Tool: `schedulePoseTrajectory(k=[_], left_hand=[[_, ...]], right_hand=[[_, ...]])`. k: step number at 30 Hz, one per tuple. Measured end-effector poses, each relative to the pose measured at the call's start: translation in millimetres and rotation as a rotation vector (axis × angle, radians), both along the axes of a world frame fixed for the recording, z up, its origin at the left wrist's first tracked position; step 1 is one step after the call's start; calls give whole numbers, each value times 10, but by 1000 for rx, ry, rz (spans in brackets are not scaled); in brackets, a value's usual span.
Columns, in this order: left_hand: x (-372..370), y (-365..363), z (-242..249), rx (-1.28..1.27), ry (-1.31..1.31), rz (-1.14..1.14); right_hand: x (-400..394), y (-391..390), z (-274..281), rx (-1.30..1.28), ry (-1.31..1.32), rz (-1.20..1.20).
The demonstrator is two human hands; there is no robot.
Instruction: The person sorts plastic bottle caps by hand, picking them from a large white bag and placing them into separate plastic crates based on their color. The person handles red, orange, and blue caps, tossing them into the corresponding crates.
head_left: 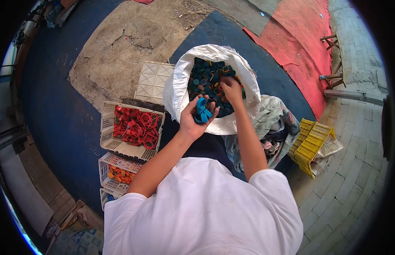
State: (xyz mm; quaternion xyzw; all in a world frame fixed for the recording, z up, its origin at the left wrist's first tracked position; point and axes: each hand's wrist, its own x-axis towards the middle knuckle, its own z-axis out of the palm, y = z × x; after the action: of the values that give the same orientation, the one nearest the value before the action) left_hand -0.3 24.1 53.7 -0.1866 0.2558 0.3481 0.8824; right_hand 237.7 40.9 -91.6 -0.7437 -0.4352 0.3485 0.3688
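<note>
A large white woven sack (174, 91) stands open in front of me, filled with small round plastic caps (204, 80), mostly dark teal with some orange and yellow ones. Cupped over the sack's near rim, my left hand (192, 121) holds several bright blue plastic rings (201, 112) in its palm, fingers curled round them. My right hand (232, 90) reaches inside the sack among the caps. Its fingers are bent and pressed together at the pile, and whatever lies between the fingertips is hidden.
To the left, one crate (108, 127) holds red plastic rings (136, 127); another below has orange pieces (120, 174). A pale crate lid (153, 83) lies behind them. On the right are a grey sack (272, 106) of cloth-like material and yellow crates (312, 140).
</note>
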Motion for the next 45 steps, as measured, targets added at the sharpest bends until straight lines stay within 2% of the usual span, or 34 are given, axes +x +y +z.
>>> schedulePoseTrajectory(k=[3, 6, 9, 15, 21, 24, 29, 33, 36, 39, 45], left_hand=[[-36, -27, 20, 58, -14, -21], [-62, -39, -17, 93, -23, -45], [-79, -47, -18, 90, -2, -71], [-99, -33, -29, 73, -11, -90], [-103, -25, -44, 58, 3, -94], [-111, -22, -64, 51, 0, -90], [-111, -37, -72, 65, -8, -87], [-109, -23, -48, 43, -18, -56], [-119, -20, -31, 57, -44, -48], [-124, -33, -21, 66, -55, -46], [-139, -58, 15, 68, -53, -43]], right_hand=[[-97, 331, 249, -265, -87, 62], [132, 423, -437, -143, -293, 207], [141, 491, -586, -90, -346, 290], [51, 634, -616, -216, -468, 272], [23, 604, -643, -207, -425, 92], [36, 529, -693, -148, -443, 106], [99, 374, -599, -20, -327, 92], [9, 174, -89, 1, -165, -23], [-62, -26, 226, -159, 215, -186], [-181, -232, 282, 33, 429, -295], [-330, -552, 616, -15, 458, -300]])
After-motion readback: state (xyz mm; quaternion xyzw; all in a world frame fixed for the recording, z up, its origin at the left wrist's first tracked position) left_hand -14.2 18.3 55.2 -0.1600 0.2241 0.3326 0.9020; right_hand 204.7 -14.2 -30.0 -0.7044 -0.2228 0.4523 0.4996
